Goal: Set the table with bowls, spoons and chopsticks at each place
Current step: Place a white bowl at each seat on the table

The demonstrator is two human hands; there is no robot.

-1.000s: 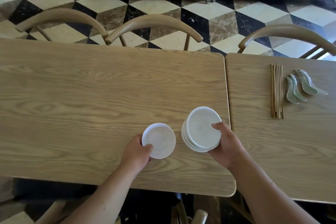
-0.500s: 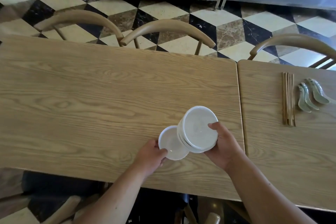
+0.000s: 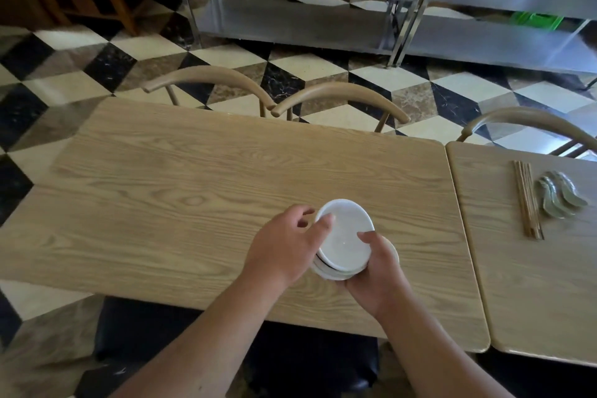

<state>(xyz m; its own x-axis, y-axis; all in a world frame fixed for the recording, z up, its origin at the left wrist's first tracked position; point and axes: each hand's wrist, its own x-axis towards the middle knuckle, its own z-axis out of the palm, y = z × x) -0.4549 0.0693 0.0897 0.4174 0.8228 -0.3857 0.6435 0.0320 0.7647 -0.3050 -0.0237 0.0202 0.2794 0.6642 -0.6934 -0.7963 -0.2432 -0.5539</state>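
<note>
A stack of white bowls (image 3: 344, 237) is held tilted just above the near part of the left wooden table (image 3: 193, 187). My left hand (image 3: 284, 245) is at the stack's left side, with the thumb on the top bowl's rim and the fingers curled beside it. My right hand (image 3: 378, 275) grips the stack from the right and underneath, thumb inside the top bowl. No separate bowl shows on the table. A bundle of brown chopsticks (image 3: 528, 200) and several pale green spoons (image 3: 559, 197) lie on the right table (image 3: 533, 284), far from both hands.
Three curved wooden chair backs (image 3: 210, 77) (image 3: 339, 97) (image 3: 529, 119) stand along the tables' far edge. Steel shelving (image 3: 307, 19) is behind them on the checkered floor. A black seat (image 3: 161, 333) sits under the near edge.
The single bowl in my left hand slid right to the stack and is no longer seen apart. My left hand now grips the top bowl's rim. The view has tilted up.
</note>
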